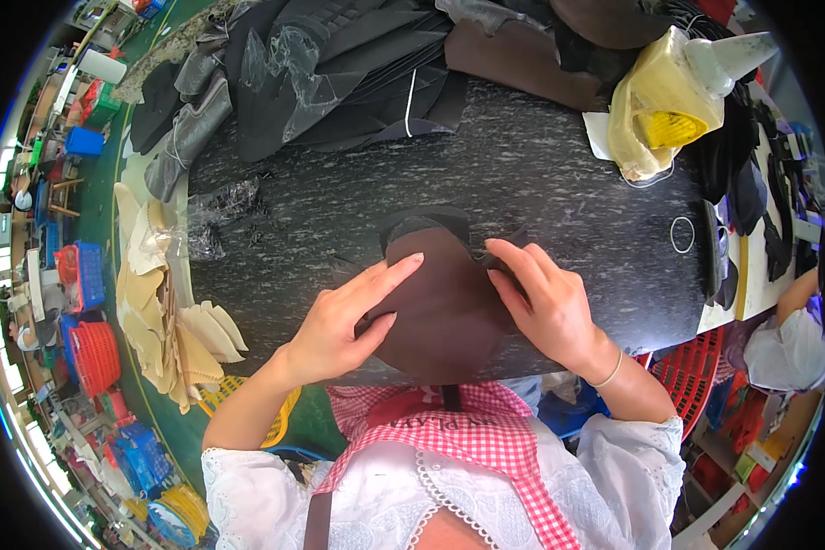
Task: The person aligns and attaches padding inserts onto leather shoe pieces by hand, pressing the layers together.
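Note:
A dark brown, flat leather-like piece (445, 307) lies before me at the near edge of the table, with black layered pieces (435, 218) showing behind its far edge. My left hand (348, 321) grips its left side, fingers pointing forward and thumb resting on the brown surface. On the opposite side, my right hand (548, 298) is closed at the right edge, index finger and thumb bent around a dark fold there. The undersides of both grips are hidden.
Black cut pieces (367, 73) are heaped at the back, beside a brown piece (513, 64). A yellowed glue bottle (646, 101) with a pale nozzle lies at back right. Beige pieces (147, 312) hang at the left edge. A white rubber band (681, 235) lies right; red baskets (697, 376) stand below.

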`<state>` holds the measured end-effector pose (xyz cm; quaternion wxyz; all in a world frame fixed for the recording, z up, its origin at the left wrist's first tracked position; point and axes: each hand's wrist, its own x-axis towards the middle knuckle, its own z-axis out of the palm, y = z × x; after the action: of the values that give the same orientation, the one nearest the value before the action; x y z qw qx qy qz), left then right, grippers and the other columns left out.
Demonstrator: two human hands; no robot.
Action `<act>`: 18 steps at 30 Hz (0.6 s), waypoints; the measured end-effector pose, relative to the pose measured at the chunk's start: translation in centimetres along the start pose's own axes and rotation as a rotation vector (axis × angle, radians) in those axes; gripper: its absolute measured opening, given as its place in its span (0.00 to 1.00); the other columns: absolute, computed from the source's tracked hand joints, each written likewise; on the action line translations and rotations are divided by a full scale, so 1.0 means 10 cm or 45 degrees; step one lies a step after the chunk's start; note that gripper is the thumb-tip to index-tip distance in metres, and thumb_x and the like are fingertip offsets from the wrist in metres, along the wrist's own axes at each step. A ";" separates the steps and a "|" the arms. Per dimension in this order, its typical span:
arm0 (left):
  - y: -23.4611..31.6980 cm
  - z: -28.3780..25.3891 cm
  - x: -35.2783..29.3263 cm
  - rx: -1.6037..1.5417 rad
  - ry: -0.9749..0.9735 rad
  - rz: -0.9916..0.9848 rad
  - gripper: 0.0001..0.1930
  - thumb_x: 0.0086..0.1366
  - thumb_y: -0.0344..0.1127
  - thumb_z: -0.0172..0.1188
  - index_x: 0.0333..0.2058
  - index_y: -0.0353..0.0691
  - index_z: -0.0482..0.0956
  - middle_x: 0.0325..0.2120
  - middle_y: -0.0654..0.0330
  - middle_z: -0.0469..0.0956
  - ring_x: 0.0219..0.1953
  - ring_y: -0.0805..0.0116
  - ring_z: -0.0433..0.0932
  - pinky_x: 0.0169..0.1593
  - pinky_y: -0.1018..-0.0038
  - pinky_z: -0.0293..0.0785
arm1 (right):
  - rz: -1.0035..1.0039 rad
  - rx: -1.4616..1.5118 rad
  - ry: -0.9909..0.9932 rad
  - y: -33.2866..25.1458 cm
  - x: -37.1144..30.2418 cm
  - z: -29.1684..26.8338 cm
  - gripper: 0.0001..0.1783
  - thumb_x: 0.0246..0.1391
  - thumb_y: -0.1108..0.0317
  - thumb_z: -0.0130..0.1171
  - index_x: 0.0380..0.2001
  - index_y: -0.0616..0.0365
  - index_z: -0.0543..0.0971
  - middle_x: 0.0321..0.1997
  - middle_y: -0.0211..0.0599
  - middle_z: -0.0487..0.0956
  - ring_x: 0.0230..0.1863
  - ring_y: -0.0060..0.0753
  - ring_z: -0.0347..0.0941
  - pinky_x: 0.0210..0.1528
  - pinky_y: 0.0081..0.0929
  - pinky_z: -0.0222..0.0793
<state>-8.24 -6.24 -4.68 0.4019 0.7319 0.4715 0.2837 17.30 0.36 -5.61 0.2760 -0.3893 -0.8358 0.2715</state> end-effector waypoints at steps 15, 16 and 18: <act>-0.06 -0.08 -0.14 -0.015 0.391 -0.203 0.32 0.49 0.21 0.64 0.56 0.42 0.70 0.45 0.58 0.73 0.28 0.78 0.74 0.32 0.82 0.72 | -0.564 -0.067 -0.598 -0.18 0.09 0.15 0.17 0.41 0.70 0.57 0.40 0.52 0.76 0.40 0.31 0.70 0.38 0.30 0.69 0.41 0.28 0.66; -0.06 -0.08 -0.14 -0.011 0.402 -0.203 0.32 0.49 0.21 0.64 0.56 0.42 0.70 0.45 0.58 0.73 0.28 0.78 0.74 0.32 0.82 0.72 | -0.576 -0.068 -0.599 -0.19 0.13 0.17 0.17 0.41 0.70 0.57 0.40 0.52 0.76 0.40 0.31 0.70 0.38 0.30 0.69 0.41 0.28 0.66; -0.05 -0.06 -0.12 0.017 0.425 -0.195 0.30 0.51 0.22 0.63 0.55 0.42 0.71 0.45 0.57 0.72 0.30 0.77 0.75 0.32 0.82 0.72 | -0.793 -0.124 -0.596 -0.22 0.23 0.23 0.21 0.44 0.68 0.58 0.45 0.52 0.75 0.44 0.32 0.71 0.44 0.31 0.69 0.50 0.30 0.66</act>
<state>-9.45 -7.06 -4.80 0.3336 0.6391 0.5879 0.3668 13.43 0.47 -5.19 0.1284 -0.0571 -0.9662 0.2163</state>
